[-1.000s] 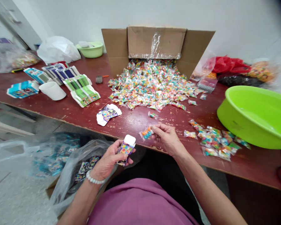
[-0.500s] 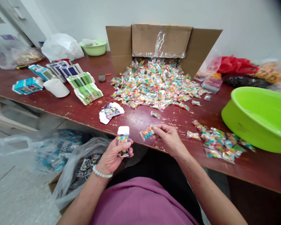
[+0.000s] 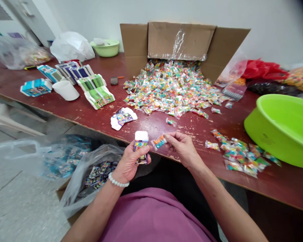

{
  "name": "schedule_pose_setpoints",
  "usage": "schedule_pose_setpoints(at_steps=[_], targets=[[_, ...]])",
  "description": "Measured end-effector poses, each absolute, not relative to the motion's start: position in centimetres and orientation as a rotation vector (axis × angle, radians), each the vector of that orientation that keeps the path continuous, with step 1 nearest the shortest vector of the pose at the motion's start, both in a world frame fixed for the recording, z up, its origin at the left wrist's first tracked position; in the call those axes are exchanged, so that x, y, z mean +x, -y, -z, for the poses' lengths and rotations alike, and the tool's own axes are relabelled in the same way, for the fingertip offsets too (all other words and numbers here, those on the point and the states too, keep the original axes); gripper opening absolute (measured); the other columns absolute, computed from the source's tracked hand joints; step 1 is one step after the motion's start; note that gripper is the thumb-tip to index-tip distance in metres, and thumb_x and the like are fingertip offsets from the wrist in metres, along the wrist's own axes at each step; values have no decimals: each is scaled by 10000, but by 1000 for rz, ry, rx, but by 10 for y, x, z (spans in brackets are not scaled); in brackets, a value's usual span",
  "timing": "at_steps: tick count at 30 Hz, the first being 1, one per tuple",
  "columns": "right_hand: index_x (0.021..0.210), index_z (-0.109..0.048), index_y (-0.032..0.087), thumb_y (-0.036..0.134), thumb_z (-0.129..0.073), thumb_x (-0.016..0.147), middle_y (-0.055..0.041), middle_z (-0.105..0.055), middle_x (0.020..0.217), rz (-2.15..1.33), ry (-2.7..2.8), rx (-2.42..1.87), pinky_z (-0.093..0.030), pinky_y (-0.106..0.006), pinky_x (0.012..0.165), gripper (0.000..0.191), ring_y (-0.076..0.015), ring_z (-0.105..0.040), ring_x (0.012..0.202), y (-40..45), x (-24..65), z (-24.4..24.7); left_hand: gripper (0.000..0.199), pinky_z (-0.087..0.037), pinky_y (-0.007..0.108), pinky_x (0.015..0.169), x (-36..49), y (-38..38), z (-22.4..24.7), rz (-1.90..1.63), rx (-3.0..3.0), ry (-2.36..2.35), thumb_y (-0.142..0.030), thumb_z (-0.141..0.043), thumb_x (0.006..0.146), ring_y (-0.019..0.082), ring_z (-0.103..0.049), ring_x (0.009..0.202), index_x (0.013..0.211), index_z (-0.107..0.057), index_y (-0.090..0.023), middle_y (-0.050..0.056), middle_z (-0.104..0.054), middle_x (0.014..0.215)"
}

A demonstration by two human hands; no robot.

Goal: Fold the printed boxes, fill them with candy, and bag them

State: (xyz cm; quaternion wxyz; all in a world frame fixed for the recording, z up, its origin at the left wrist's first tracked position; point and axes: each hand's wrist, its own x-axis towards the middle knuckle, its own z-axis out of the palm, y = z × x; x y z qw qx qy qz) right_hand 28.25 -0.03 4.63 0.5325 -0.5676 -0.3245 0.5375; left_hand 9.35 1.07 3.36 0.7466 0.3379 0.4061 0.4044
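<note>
My left hand [image 3: 131, 159] is closed around a small printed candy box [image 3: 141, 148], held upright with its white top flap raised. In my right hand [image 3: 179, 148], pinched between thumb and fingers, is a clear candy packet [image 3: 158, 142] with orange, white and blue pieces. The packet's free end points at the box, close beside its upper right edge. Just beyond my hands, a few flattened purple-and-white boxes [image 3: 123, 117] lie on the dark red table [image 3: 96, 122]. One loose candy packet [image 3: 171, 122] rests past my right hand.
A cardboard carton [image 3: 180, 40] spills a heap of candy packets [image 3: 174, 87] at the back. A green basin [image 3: 277, 134] and a small packet pile [image 3: 241, 154] stand right. Folded box stacks [image 3: 96, 90] and a white cup [image 3: 65, 90] are left. Below sits a lined carton [image 3: 75, 191].
My left hand has moved right with the box, bringing it nearer the packet. My right hand still pinches the packet, almost in the same place. The view has shifted slightly.
</note>
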Motion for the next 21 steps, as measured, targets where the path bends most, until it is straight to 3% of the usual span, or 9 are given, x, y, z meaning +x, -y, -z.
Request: schedule_pose_setpoints(at_steps=[11,18,21], targets=[[791,-704,146,520,-795,661,6,-638,548,-1156,863,-1348,-379,-192,426,406,-94,-530,457,-7,282,-48,455,-500,212,520,92,-7,-34,-785,918,-931,-301,-804,721,87,-590,558,1087,-575,-157,29,-669,875],[844,-739,177,346,-642,864,-27,-687,708,-675,1449,-1415,-439,-255,588,196,-132,-572,603,1,275,-49,478,-502,206,537,92,0,-26,-645,974,-817,-339,-779,764,93,-602,585,1160,-577,-162,54,-687,894],[804,-753,201,341,-620,888,-36,-658,776,-756,1705,-1320,-450,-270,655,211,-151,-589,701,4,275,-54,455,-506,203,542,94,-1,-27,-692,936,-776,-328,-784,761,96,-612,588,1145,-600,-169,39,-683,879]])
